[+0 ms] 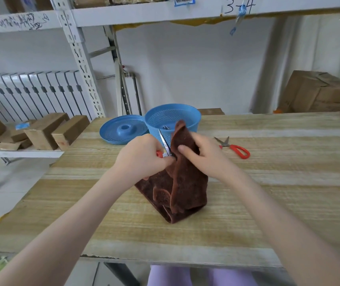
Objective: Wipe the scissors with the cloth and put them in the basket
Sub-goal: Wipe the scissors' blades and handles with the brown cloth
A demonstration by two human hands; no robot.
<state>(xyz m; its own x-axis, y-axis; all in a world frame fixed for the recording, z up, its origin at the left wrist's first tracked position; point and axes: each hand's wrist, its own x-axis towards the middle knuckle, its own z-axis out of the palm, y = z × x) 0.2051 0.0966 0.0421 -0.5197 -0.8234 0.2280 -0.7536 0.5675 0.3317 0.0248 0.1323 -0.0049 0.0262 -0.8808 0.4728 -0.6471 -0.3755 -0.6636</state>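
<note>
My left hand (142, 155) grips a pair of scissors (164, 143) by its red handle, the blades pointing up and away. My right hand (202, 156) holds a brown cloth (182, 182) pinched against the lower part of the blades. The cloth hangs down and folds onto the wooden table (268, 203). A blue perforated basket (189, 120) stands just behind my hands, with something metallic lying inside it. A second pair of red-handled scissors (234, 147) lies on the table to the right of my right hand.
A blue perforated lid (123, 129) lies flat to the left of the basket. Wooden blocks (47, 131) sit on a low shelf at the left. A cardboard box (317, 93) stands at the back right. Metal shelving crosses overhead.
</note>
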